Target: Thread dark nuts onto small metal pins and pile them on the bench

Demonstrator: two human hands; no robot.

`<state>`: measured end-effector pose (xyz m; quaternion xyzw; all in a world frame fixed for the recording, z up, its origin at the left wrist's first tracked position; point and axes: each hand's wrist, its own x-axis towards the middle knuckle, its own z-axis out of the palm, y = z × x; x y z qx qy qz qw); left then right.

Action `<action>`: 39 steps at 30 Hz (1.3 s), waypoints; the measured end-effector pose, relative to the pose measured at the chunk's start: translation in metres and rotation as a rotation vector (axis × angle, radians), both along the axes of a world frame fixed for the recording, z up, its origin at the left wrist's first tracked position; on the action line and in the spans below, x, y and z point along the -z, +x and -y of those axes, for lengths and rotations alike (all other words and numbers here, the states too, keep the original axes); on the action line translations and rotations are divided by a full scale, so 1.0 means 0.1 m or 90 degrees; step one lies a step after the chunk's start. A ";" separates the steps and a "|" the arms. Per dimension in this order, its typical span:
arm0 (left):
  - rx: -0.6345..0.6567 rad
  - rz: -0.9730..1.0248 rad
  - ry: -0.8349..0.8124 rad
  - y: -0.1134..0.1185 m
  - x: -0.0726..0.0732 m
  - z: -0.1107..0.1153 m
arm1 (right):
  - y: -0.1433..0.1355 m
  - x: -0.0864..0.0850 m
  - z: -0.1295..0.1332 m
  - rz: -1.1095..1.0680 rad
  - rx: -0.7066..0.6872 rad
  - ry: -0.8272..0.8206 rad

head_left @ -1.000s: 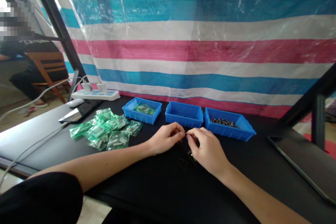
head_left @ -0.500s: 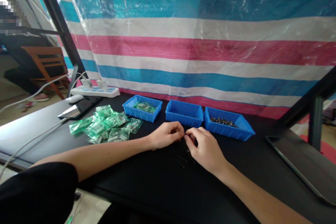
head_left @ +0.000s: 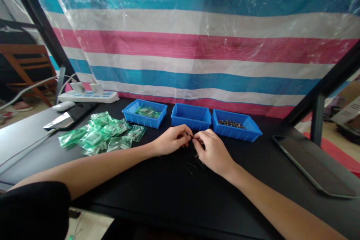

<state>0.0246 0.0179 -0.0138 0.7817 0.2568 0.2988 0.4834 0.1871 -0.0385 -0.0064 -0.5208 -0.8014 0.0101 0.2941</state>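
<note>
Head camera view: the left hand (head_left: 173, 140) and right hand (head_left: 215, 153) meet over the desk (head_left: 157, 195), just in front of the middle blue bin (head_left: 191, 121). Thumb and fingers of each curl inward to a pinch, and a small dark piece (head_left: 192, 137) seems to sit where the fingertips come together; it is too small to tell its shape, or which hand truly grips it. Near the right hand lie a few loose dark parts (head_left: 198, 157), partly hidden by it, and two thin pins (head_left: 189, 167). The right blue bin (head_left: 239, 133) holds many small metallic parts.

For work this fine, a light pinch is probably best: steady the piece with one hand, let the other make the small adjustments, and keep the wrists low. The thin pins look easy to brush aside, so the right forearm should stay clear.
</note>
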 end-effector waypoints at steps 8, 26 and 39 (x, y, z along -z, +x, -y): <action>-0.045 0.000 0.009 0.00 0.01 0.00 | -0.01 -0.01 0.02 0.000 0.023 0.001; -0.053 0.004 0.050 -0.02 0.00 0.00 | -0.01 0.01 0.01 -0.034 -0.027 -0.011; -0.076 -0.047 0.066 0.00 -0.06 0.04 | -0.01 0.00 0.01 -0.018 0.034 0.027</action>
